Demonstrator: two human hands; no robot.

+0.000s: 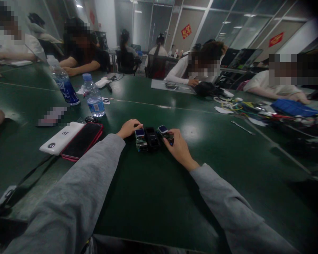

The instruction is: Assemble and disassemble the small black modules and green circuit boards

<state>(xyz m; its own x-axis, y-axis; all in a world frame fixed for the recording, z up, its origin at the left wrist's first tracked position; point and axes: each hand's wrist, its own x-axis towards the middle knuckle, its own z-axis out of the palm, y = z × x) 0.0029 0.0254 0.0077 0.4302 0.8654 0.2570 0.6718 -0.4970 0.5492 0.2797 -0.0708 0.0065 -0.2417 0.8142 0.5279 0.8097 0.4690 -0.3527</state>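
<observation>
A row of three small electronic modules (150,138) sits on the dark green table (153,197) in front of me. The outer two carry small blue screens, the middle one is black. My left hand (129,128) rests curled against the left module (140,139). My right hand (178,147) has its fingers closed round the right module (165,133). Both arms wear grey sleeves.
A white power bank (61,138) and a red-cased phone (82,141) lie left of my hands. Two water bottles (93,100) stand behind them. Several people sit round the table. Cables and a blue item (294,107) clutter the far right, with a metal tool (242,127) nearby.
</observation>
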